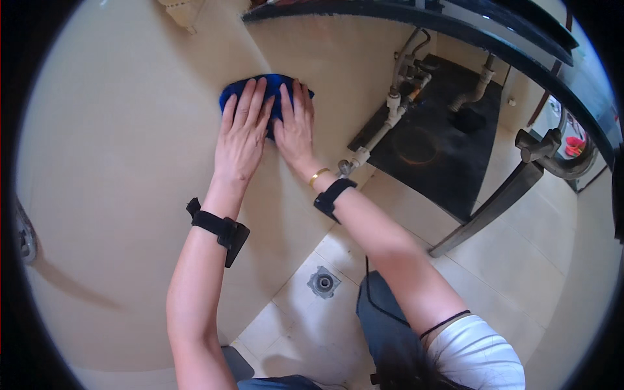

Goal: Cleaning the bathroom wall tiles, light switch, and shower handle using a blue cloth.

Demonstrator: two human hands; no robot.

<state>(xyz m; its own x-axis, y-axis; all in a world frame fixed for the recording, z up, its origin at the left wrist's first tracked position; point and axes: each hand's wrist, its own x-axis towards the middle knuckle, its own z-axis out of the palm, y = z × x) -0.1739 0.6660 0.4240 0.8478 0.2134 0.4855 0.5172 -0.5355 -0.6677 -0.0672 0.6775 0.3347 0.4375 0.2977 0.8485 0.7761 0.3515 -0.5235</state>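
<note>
A dark blue cloth point(273, 83) lies flat against the beige wall point(143, 162). On it I press my left hand point(244, 140), palm down with its fingers stretched out over the fabric. My right hand point(296, 133) rests close beside it, its fingers also extended and slightly apart on the cloth. Much of the cloth is covered by both hands. Black straps with small dark boxes sit on both forearms, and a gold bangle point(318, 175) circles my right wrist.
Pipes with a valve point(393, 107) run along the wall right of my hands, above a black panel point(429, 140). A dark counter edge point(390, 29) arches overhead. A metal leg point(487, 208) stands at right. A round drain point(324, 282) is set in the tiled floor.
</note>
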